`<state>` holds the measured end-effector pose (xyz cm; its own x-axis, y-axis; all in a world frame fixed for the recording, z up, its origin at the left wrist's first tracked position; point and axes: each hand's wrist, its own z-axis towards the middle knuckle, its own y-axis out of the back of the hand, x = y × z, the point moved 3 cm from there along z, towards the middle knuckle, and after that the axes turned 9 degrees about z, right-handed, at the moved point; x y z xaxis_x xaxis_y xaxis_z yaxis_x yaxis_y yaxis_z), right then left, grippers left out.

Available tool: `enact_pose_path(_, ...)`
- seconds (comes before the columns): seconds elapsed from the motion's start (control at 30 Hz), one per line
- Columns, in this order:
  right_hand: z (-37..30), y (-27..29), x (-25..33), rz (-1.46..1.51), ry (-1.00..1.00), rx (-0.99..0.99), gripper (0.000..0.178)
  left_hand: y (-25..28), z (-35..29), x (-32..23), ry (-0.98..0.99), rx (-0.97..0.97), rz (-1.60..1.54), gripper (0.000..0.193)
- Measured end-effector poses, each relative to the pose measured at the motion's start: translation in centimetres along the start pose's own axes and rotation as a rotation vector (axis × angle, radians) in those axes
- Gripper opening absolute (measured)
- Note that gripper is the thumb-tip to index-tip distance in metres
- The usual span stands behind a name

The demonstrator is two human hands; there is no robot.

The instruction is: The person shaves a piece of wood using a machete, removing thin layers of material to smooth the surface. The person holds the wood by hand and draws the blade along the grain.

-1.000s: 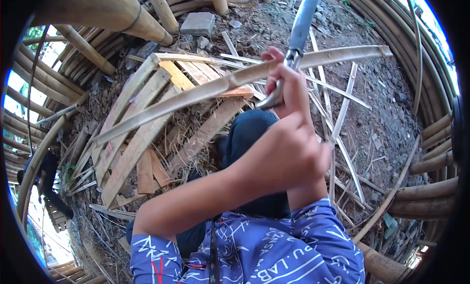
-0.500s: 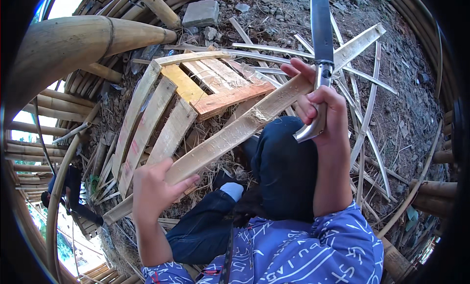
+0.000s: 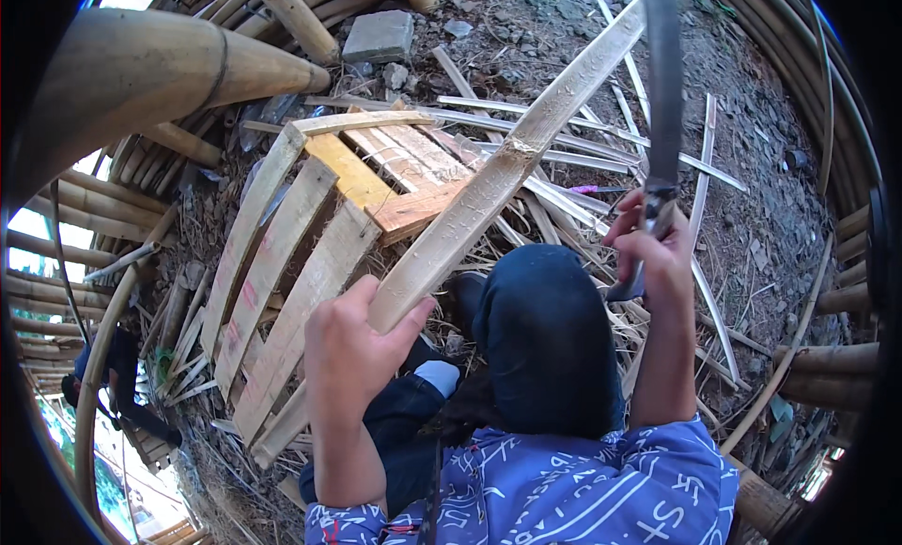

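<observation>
A long split-bamboo strip (image 3: pixel 470 210) slants up and away to the right, its pale inner face up, with a notched node partway along. My left hand (image 3: pixel 343 348) is closed round its lower part, and the near end sticks out below the wrist. On the right, my right hand (image 3: pixel 660 244) grips the handle of a machete (image 3: pixel 664 103) whose dark blade points upward. The blade's upper part overlaps the strip's far end in the picture; whether they touch I cannot tell.
A slatted wooden crate (image 3: pixel 319 249) stands in front, beneath the strip. Several thin bamboo strips (image 3: pixel 707 160) litter the ground at right. A thick bamboo pole (image 3: pixel 150 61) juts in at upper left, near a grey block (image 3: pixel 379 36). Another person (image 3: pixel 122 376) is at far left.
The strip has swung steeper, its far end moving up and left. My right hand has come off the strip and shifted right and down with the machete. My left hand has moved right.
</observation>
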<state>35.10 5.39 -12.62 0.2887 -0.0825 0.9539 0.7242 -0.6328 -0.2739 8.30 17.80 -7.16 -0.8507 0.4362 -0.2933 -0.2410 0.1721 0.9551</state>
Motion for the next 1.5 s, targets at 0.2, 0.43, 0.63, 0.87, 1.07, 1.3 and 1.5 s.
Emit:
enact_pose_path(0.2,-2.3,0.1,-0.5,-0.286,-0.033,0.013,0.016,-1.0,-1.7,-1.9,-0.053,0.132,-0.010,0.056)
enact_pose_path(0.43,-4.4,1.2,-0.5,-0.615,-0.060,0.082,0.018,-1.9,-3.2,-3.3,-0.158,0.081,0.088,0.055)
enact_pose_path(0.63,-5.3,1.5,-0.4,-0.623,-0.012,0.110,0.018,-1.4,-4.9,-3.5,-0.227,0.030,0.147,0.051)
enact_pose_path(0.87,-6.3,2.4,-0.4,-0.624,-0.029,0.086,0.012,-0.7,-6.8,-5.1,-0.320,-0.056,0.262,0.049)
enact_pose_path(1.07,-5.7,3.8,-1.8,-0.737,-0.001,0.089,0.013,-0.9,-7.1,-5.1,-0.319,-0.037,0.258,0.047)
enact_pose_path(1.3,-5.2,5.7,-2.7,-0.813,0.226,-0.013,0.009,-1.1,-7.6,-5.4,-0.304,-0.045,0.254,0.045)
enact_pose_path(1.5,-8.7,4.1,-0.6,-0.790,0.082,-0.097,0.014,-0.9,-7.9,-7.7,-0.215,-0.004,0.335,0.040)
